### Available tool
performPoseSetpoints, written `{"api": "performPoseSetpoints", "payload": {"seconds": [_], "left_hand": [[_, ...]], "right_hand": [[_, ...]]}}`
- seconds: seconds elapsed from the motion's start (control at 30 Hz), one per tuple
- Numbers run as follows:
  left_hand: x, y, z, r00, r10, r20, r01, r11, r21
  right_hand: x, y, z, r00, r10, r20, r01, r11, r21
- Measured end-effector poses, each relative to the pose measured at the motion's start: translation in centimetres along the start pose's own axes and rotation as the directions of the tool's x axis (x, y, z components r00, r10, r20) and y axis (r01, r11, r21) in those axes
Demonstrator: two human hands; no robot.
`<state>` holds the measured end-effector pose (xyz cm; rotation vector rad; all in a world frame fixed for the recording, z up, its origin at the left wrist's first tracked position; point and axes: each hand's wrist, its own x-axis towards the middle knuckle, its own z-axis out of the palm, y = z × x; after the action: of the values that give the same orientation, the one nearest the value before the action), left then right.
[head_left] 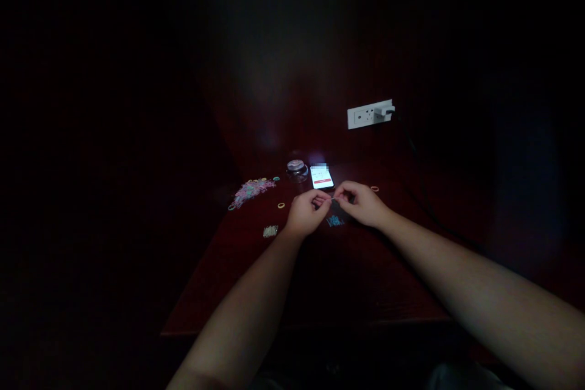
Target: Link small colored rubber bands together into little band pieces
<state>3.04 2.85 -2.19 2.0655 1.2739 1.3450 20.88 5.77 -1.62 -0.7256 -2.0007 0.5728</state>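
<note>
My left hand (307, 212) and my right hand (361, 202) meet over the dark red table, each closed in a pinch. Between their fingertips runs a thin, pale pink elastic band (332, 198), mostly covered by the fingers. Just below the hands lies a small bunch of blue bands (335, 220). To the left of my left wrist is a small group of pale, cream-coloured bands (270, 231). A yellow hair tie (281, 205) rests by itself beside my left hand. Farther left is a loose heap of pink, purple and green bands (251, 191).
A phone (322, 177) with a lit screen stands behind the hands, next to a clear lidded jar (297, 170). One orange band (375, 189) lies beyond my right hand. A socket plate (361, 115) with a plug and dark cable is on the wall. The surroundings are very dark.
</note>
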Motion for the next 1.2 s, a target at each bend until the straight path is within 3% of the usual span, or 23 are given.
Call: {"api": "performPoseSetpoints", "payload": {"seconds": [0.73, 1.2], "left_hand": [[-0.05, 0.27, -0.07, 1.000, -0.020, -0.005, 0.020, 1.000, 0.021], [-0.01, 0.36, -0.15, 1.000, -0.020, 0.021, 0.019, 0.999, 0.049]], "right_hand": [[0.10, -0.14, -0.15, 0.997, 0.034, -0.069, -0.036, 0.999, -0.033], [0.06, -0.29, -0.08, 1.000, 0.013, -0.028, -0.013, 1.000, -0.003]]}}
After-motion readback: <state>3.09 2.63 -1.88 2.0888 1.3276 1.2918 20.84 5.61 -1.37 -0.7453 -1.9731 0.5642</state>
